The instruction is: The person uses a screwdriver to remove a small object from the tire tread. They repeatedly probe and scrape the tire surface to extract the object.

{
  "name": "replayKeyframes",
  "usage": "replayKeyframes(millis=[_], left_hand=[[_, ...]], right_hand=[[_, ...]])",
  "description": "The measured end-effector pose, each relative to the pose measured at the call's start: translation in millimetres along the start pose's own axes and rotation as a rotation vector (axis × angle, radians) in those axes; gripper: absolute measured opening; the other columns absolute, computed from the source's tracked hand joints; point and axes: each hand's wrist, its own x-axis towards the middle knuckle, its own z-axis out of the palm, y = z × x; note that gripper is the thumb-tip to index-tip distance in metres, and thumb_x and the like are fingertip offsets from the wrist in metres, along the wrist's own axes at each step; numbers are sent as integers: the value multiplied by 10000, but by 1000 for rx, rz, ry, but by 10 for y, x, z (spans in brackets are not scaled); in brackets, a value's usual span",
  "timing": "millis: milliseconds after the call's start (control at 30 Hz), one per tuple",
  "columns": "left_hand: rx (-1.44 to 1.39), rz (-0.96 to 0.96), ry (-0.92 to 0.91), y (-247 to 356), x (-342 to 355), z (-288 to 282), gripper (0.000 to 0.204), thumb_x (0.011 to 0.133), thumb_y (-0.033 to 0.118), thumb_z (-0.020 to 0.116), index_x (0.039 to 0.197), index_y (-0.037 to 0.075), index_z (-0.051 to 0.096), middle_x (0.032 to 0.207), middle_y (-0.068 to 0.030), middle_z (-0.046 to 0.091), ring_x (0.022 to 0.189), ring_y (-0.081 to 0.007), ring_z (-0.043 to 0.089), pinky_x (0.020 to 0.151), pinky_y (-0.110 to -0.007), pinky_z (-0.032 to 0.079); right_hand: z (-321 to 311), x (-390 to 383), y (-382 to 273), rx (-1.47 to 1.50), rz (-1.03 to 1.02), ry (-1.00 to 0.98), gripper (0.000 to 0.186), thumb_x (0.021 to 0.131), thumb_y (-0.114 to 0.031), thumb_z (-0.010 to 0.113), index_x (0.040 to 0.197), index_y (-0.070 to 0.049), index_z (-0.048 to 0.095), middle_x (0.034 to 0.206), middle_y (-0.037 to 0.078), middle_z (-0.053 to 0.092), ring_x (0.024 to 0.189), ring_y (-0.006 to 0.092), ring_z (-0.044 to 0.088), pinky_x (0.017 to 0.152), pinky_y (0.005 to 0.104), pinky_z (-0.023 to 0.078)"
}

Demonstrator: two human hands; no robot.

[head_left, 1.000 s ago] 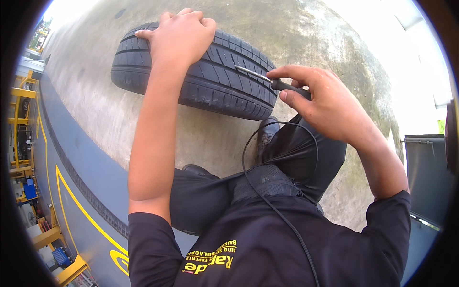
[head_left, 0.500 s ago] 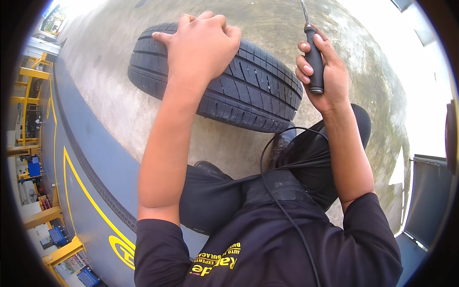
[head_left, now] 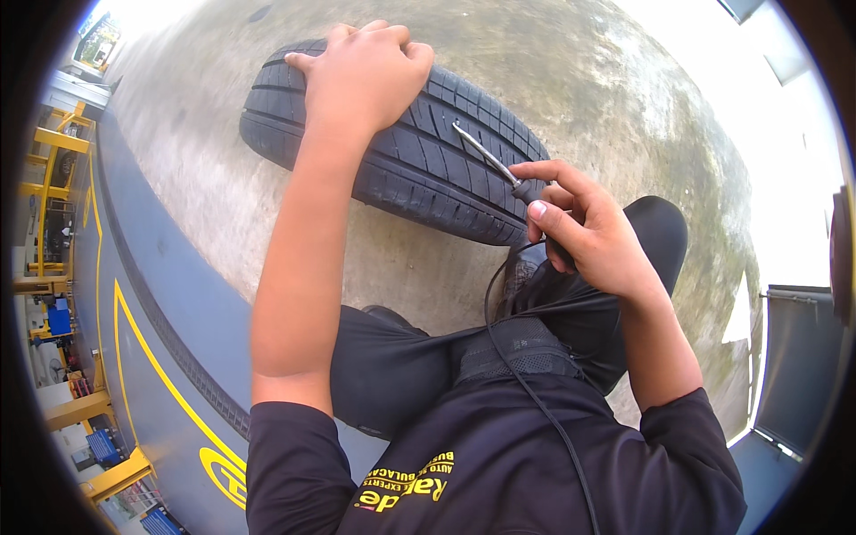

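Note:
My left hand (head_left: 361, 76) grips the top of a black tire (head_left: 446, 169), fingers curled over the tread. In my right hand (head_left: 575, 223) is a pick-like tool (head_left: 526, 191) with a dark handle and thin metal shaft, its tip at the tread grooves right of my left hand. A thin black cable (head_left: 535, 392) runs over my shirt and toward my lap; where it ends is hidden.
My bent legs (head_left: 383, 374) and shoe are below the tire on stained concrete (head_left: 687, 152). Along the left is a blue-grey strip (head_left: 160, 259) with yellow lines, with yellow metal frames (head_left: 62, 134) beyond. A dark panel (head_left: 794, 357) stands at the right.
My right hand lifted the tool upright off the tire half a second ago and has brought it back down to the tread. My left hand stays on the tire.

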Motion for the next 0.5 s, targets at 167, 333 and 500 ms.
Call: replayKeyframes(millis=[167, 333, 500], left_hand=[[18, -1, -36, 30, -27, -22, 482, 986, 359, 401, 1207, 128, 761, 1365, -58, 686, 1382, -309, 544, 1163, -830, 185], [82, 6, -18, 51, -68, 15, 505, 997, 341, 371, 1265, 123, 739, 1393, -60, 674, 1403, -305, 531, 1159, -834, 200], [81, 17, -11, 58, -70, 1, 510, 1000, 339, 366, 1277, 119, 734, 1389, -56, 676, 1390, -301, 537, 1160, -838, 197]], right_hand=[[42, -134, -197, -79, 78, 44, 350, 1071, -154, 564, 1414, -89, 588, 818, 27, 640, 592, 70, 531, 575, 255, 455], [80, -220, -324, -408, 25, 99, 341, 1050, -156, 578, 1384, -89, 602, 804, 104, 667, 717, 208, 652, 725, 373, 503], [115, -273, -537, -569, 52, 118, 316, 1034, -180, 601, 1336, -85, 619, 826, 176, 695, 839, 318, 712, 785, 426, 511]])
